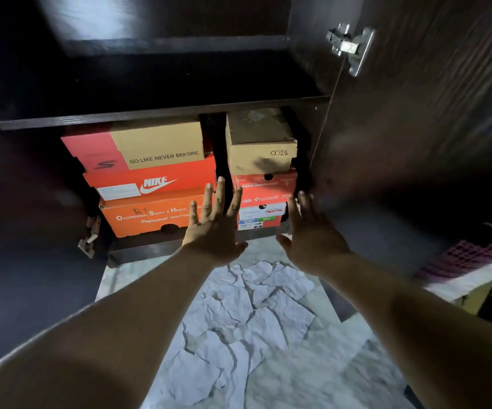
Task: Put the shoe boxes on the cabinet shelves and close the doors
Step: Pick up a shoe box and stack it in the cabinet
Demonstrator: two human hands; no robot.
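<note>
The dark cabinet's bottom compartment holds two stacks of shoe boxes. On the left lie a red and tan box (150,146), an orange Nike box (150,181) and an orange safety-shoe box (144,216). On the right a tan box marked 0025 (261,143) sits on an orange box (265,187) and a white-labelled box (261,218). My left hand (213,222) is spread, fingers straight, in front of the gap between the stacks. My right hand (312,231) is flat and open beside the right stack, near the right door (416,128). Neither hand holds anything.
The shelf (162,113) above the boxes is bare and dark. A metal hinge (351,48) sits on the open right door, another hinge (89,234) at lower left. Crumpled white paper (238,320) lies on the marble floor. A pink basket (469,258) stands at right.
</note>
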